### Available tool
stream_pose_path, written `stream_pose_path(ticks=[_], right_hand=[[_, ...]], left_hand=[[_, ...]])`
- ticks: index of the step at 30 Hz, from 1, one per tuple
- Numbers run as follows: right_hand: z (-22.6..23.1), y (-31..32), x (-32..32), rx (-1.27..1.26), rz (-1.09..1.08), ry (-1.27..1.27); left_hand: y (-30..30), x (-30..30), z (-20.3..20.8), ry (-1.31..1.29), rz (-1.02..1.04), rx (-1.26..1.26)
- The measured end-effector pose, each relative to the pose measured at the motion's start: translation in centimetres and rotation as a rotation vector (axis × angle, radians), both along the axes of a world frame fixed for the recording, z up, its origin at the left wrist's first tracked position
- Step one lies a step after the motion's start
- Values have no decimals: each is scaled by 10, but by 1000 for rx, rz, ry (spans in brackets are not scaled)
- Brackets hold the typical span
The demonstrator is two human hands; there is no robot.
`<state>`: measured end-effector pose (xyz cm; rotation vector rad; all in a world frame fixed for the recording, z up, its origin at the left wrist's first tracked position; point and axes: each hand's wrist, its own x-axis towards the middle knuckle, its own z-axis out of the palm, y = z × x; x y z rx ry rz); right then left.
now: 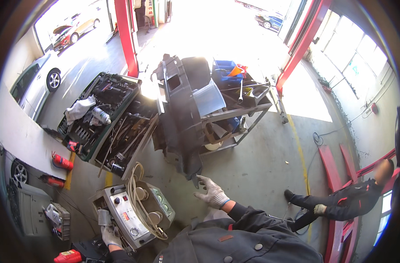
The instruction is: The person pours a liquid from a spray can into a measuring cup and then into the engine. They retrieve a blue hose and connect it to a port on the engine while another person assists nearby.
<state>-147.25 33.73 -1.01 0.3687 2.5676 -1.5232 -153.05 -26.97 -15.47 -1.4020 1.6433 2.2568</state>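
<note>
My right hand (pixel 214 193), in a pale work glove, reaches forward with its fingers apart. Its fingertips are close to the narrow lower end of a large black plastic car panel (pixel 181 118); whether they touch it I cannot tell. The panel leans against a metal cart (pixel 248 110). My left hand (pixel 111 236), gloved too, is curled at the left side of a white machine (pixel 129 218) with a gauge, knobs and a coiled pale hose (pixel 133 188). A grey metal cylinder (pixel 104 217) stands just above those fingers, and what they grip is hidden.
Blue bins (pixel 226 70) and tools fill the cart. An opened tool case (pixel 105 94) lies to its left, above a tray of long tools (pixel 127 131). Fire extinguishers (pixel 62 161) stand far left. Another person (pixel 349 199) is at right, beside red lift ramps (pixel 329 164).
</note>
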Motion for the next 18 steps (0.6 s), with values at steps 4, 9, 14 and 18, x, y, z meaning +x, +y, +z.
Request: stream_pose_path(ticks=[4, 9, 14, 18], right_hand=[[5, 83, -22, -57, -54, 92], [11, 220, -60, -122, -69, 235], [35, 363, -103, -95, -32, 263], [73, 444, -142, -66, 37, 326]], left_hand=[[14, 22, 11, -29, 130, -250], [92, 7, 30, 154, 100, -437], [310, -37, 77, 215, 195, -543], [497, -103, 155, 353, 26, -723]])
